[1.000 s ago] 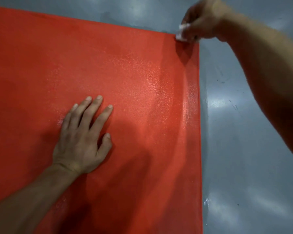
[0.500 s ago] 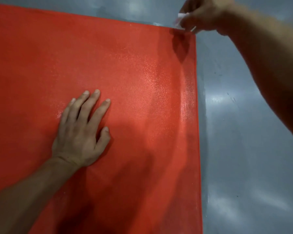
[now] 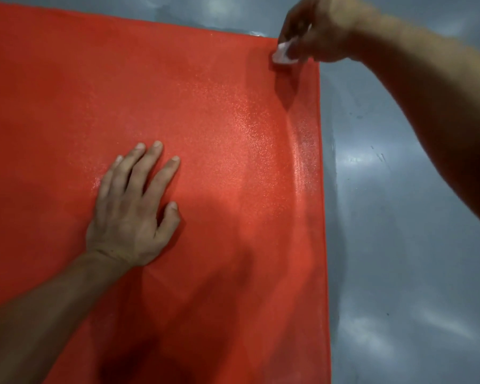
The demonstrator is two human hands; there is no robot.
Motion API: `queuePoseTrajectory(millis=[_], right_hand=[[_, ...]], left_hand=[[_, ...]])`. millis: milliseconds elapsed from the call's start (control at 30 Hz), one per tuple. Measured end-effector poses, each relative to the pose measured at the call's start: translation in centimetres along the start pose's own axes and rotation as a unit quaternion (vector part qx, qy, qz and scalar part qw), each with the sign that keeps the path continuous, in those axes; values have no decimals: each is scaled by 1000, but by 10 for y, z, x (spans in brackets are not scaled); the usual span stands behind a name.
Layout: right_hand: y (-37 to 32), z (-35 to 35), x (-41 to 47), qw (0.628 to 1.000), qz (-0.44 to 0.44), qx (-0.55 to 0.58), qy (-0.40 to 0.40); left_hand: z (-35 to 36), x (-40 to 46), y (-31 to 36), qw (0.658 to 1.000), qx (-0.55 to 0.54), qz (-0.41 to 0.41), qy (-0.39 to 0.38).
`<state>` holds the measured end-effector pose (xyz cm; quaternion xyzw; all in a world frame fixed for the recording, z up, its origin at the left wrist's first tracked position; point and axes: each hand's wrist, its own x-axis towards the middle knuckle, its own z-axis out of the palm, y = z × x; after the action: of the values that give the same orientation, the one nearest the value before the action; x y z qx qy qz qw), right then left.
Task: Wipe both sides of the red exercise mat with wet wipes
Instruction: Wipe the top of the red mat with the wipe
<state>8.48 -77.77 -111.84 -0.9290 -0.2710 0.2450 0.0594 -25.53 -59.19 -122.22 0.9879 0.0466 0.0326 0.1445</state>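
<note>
The red exercise mat lies flat on the floor and fills the left and centre of the view. Its right strip glistens with moisture. My left hand rests flat on the mat's middle, fingers straight and spread. My right hand reaches to the mat's far right corner and pinches a small crumpled white wet wipe, which touches the mat just inside that corner. Most of the wipe is hidden inside my fingers.
A glossy grey floor borders the mat on the right and along the far edge. The mat's right edge runs nearly straight down the view. My right forearm crosses above the floor at the upper right.
My right hand has brought the wipe from the very corner edge a little inward onto the mat. My left hand stays pressed in the same spot.
</note>
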Motion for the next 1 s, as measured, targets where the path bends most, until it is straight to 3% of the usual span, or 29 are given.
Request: queuePoseTrajectory(millis=[167, 333, 367, 533, 667, 833, 867, 1000], right_hand=[[2, 29, -25, 997, -47, -3, -55], [2, 39, -66, 971, -39, -19, -234], [5, 35, -63, 974, -43, -11, -220], [14, 22, -35, 998, -41, 24, 47], [14, 54, -47, 995, -78, 53, 18], [15, 63, -96, 972, -95, 67, -202], [17, 58, -94, 974, -100, 60, -193], [23, 36, -64, 994, -86, 66, 31]], left_hand=[[1, 0, 0, 1000, -3, -5, -3], [0, 2, -1, 1000, -1, -6, -8], [0, 2, -1, 1000, 0, -5, -7], [0, 2, 0, 1000, -5, -5, -7], [0, 0, 1, 1000, -2, -6, -5], [2, 1, -1, 1000, -3, -6, 1], [2, 1, -1, 1000, -4, -2, 5], [3, 0, -3, 1000, -5, 7, 15]])
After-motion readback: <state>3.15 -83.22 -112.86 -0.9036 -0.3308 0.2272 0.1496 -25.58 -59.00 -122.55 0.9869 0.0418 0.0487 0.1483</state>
